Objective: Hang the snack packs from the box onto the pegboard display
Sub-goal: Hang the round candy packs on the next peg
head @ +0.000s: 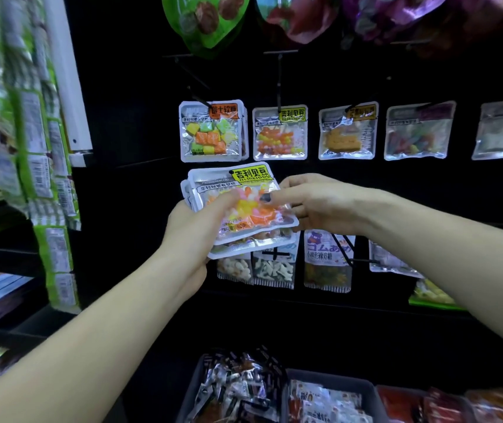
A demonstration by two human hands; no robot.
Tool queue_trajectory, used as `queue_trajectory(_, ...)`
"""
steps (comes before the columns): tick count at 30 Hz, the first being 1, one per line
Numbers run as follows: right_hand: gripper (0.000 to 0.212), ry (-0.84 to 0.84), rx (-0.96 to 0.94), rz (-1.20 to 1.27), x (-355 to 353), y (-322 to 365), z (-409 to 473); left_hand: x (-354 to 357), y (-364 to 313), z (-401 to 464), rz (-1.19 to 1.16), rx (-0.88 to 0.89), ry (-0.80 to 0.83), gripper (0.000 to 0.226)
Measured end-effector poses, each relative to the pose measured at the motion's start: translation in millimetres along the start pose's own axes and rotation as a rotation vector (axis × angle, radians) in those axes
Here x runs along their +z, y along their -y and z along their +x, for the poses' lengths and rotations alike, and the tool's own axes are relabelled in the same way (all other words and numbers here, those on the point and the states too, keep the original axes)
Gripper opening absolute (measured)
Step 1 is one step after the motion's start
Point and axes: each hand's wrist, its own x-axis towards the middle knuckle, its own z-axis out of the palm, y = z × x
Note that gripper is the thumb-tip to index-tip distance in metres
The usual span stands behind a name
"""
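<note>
Gripping snack packs (238,209), both hands.

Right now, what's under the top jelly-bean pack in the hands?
More packs of the same kind, stacked: edges show beneath the top jelly-bean pack. Left hand supports them; right hand pinches the top. Count hidden.

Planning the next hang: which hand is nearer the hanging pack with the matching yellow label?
Right. The right hand is just below and slightly right of that pack; the left hand sits lower and further left.
</note>
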Motion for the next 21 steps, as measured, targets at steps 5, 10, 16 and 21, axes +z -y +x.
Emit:
queue_trajectory(5,0.023,-0.006,-0.009,0.044,1.3,5.0,-10.7,-4.9,-6.4,-7.2,-0.012,-0.029,0.023,0.027)
queue_trajectory(10,0.009,-0.148,-0.16,0.186,-3.4,10.7,-12.2,-10.4,-6.0,-4.0,-0.011,-0.006,-0.025,0.04)
queue_trajectory(16,0.017,-0.438,-0.445,0.264,-16.7,32.0,-2.4,-16.0,-7.6,0.3,-0.007,0.026,-0.041,0.069)
queue_trajectory(21,0.021,-0.556,-0.461,0.266,-19.8,37.6,11.9,-15.3,-7.1,2.4,-0.006,0.053,-0.034,0.068)
